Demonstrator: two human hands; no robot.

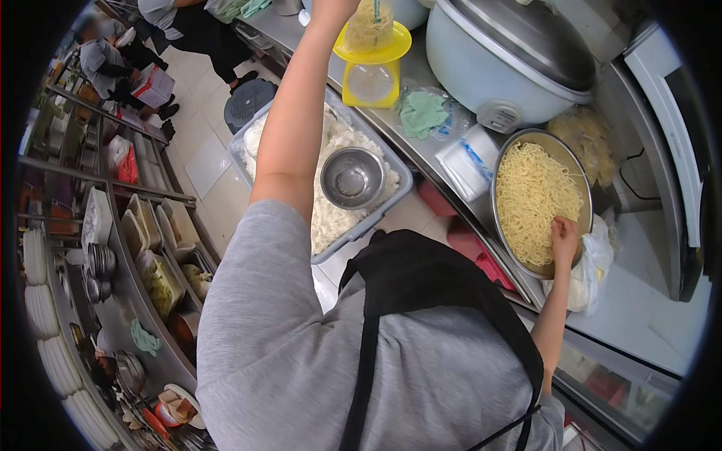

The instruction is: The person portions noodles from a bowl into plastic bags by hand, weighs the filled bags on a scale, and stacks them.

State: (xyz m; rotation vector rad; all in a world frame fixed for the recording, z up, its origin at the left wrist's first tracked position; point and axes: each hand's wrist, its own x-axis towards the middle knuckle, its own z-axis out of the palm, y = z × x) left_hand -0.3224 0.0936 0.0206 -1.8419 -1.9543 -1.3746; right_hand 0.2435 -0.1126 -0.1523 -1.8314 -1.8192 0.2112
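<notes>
- The right hand (565, 239) reaches into the big metal bowl (562, 149), its bent fingers close together and touching the noodles (535, 199); whether they grip any strands, I cannot tell.
- The noodles fill most of this bowl, which sits on the counter (423, 152).
- The left hand (336, 6) is cut off by the upper edge of the view, near the yellow scale (376, 55); its fingers are out of sight, so I cannot tell how they stand.
- A clear bag (370, 31) with noodles inside stands on the scale's pan.
- A stack of plastic bags (470, 161) lies just beside the bowl, with a green cloth (423, 114) near it.
- Behind these stands a large rice cooker (489, 71).
- Below the left arm, a tub (404, 188) holds white rice (338, 227), with a small steel bowl (351, 180) resting on it.
</notes>
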